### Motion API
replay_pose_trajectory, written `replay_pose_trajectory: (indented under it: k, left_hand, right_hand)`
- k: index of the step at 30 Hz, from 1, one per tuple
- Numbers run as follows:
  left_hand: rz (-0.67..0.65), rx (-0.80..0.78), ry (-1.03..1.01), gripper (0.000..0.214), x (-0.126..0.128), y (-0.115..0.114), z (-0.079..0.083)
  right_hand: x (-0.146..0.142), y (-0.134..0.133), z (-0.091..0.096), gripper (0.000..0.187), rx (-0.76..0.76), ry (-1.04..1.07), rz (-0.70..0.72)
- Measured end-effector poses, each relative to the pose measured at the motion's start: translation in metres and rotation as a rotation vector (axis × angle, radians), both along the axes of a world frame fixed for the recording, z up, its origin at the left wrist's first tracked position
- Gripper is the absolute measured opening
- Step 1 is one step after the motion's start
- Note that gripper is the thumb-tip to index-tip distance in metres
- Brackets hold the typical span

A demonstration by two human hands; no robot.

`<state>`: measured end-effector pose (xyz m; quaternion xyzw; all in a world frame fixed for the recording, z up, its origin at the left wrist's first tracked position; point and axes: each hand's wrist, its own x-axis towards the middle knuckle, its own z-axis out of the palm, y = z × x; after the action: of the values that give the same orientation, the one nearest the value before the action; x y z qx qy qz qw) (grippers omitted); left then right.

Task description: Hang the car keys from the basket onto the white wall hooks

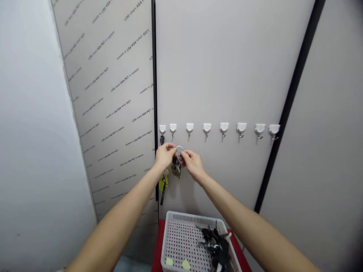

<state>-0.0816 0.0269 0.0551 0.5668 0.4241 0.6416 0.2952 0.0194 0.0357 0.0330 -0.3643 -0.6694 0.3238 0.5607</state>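
A pale grey wall panel carries a row of white adhesive hooks above a near white plastic basket of black keys. Just below the hooks, the left hand and right hand pinch a silver key ring of dark keys, closed fingertips holding it steady.

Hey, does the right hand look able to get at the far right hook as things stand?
Probably yes: the right hand has only the wall and other hooks between it and the far right hook, though it is busy at the key bunch.
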Motion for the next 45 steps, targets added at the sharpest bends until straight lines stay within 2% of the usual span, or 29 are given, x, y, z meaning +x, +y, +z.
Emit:
replay_pose_trajectory:
  k: [3,6,10,14,17,20,23,25,27,30,33,36,39,42,45]
  left_hand:
    - [0.11,0.074,-0.084,0.005,-0.006,0.017,0.022]
    - [0.255,0.099,-0.006,0.005,-0.009,0.027,0.033]
    - [0.376,0.105,0.24,0.008,-0.009,0.025,0.034]
    - [0.395,0.126,0.449,0.012,-0.01,0.012,0.02]
    - [0.414,0.244,0.431,0.018,-0.011,-0.003,-0.003]
    - [0.332,0.28,0.455,0.018,-0.006,-0.02,-0.043]
    - [0.131,0.152,0.574,0.017,0.007,-0.036,-0.098]
    - [-0.001,0.007,0.689,0.016,0.017,-0.045,-0.136]
    - [-0.114,-0.145,0.811,0.017,0.028,-0.051,-0.17]
    - [-0.233,-0.293,0.948,0.022,0.043,-0.059,-0.205]
    - [-0.266,-0.331,1.027,0.033,0.057,-0.062,-0.222]
    - [-0.271,-0.296,1.044,0.038,0.067,-0.06,-0.229]
    - [-0.281,-0.35,1.052,0.022,0.069,-0.055,-0.232]
    - [-0.272,-0.42,1.017,0.021,0.062,-0.049,-0.231]
    - [-0.257,-0.412,0.941,0.02,0.058,-0.049,-0.227]
  right_hand:
    - [-0.014,0.019,0.029,0.02,0.081,-0.01,-0.091]
    - [-0.023,0.031,0.044,0.021,0.094,-0.05,-0.177]
    - [-0.028,0.039,0.045,0.02,-0.017,-0.099,-0.217]
    - [-0.021,0.036,0.033,0.022,0.035,-0.173,-0.228]
    - [-0.004,0.024,0.013,0.022,0.063,-0.186,-0.175]
    - [0.026,0.004,-0.026,0.021,0.004,-0.335,-0.034]
    - [0.061,-0.021,-0.078,0.019,-0.1,-0.692,0.124]
    - [0.083,-0.037,-0.111,0.017,-0.161,-0.979,0.154]
    - [0.101,-0.049,-0.138,0.02,-0.205,-1.205,0.1]
    - [0.115,-0.06,-0.161,0.029,-0.174,-1.316,-0.033]
    - [0.116,-0.065,-0.169,0.029,-0.162,-1.301,-0.08]
    - [0.113,-0.066,-0.17,0.028,-0.184,-1.255,-0.092]
    - [0.116,-0.063,-0.169,0.029,-0.165,-1.15,-0.044]
    - [0.124,-0.061,-0.165,0.031,-0.169,-1.059,-0.001]
    - [0.13,-0.064,-0.162,0.029,-0.171,-1.103,0.103]
